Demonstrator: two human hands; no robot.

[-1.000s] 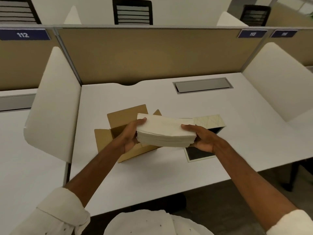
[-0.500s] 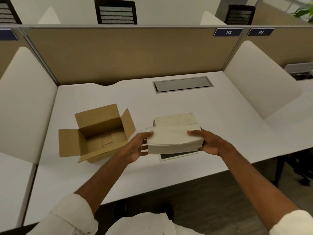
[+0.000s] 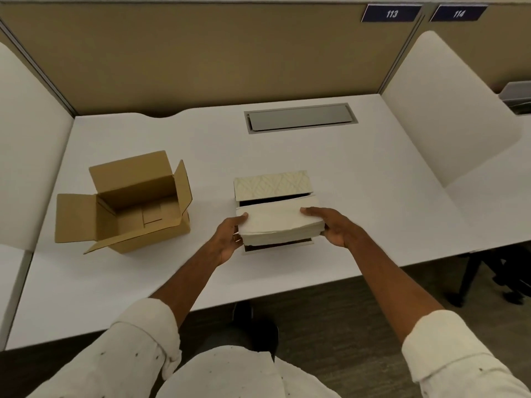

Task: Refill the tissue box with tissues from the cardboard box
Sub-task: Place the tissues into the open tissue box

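Observation:
A thick stack of off-white tissues (image 3: 277, 224) hangs just above the open tissue box (image 3: 273, 185), whose patterned cream lid stands up at the far side and whose dark inside shows at the near edge. My left hand (image 3: 230, 239) grips the stack's left end and my right hand (image 3: 333, 228) grips its right end. The brown cardboard box (image 3: 126, 202) sits to the left on the white desk (image 3: 359, 191), flaps open, with nothing visible inside.
A grey cable hatch (image 3: 298, 117) is set into the desk behind the tissue box. Tan partitions close off the back, and white curved side panels (image 3: 448, 110) stand at left and right. The desk's front edge runs close to my body.
The stack has travelled right, away from over the cardboard box, and come down over the tissue box. Both hands kept hold of it, and the camera has tilted down.

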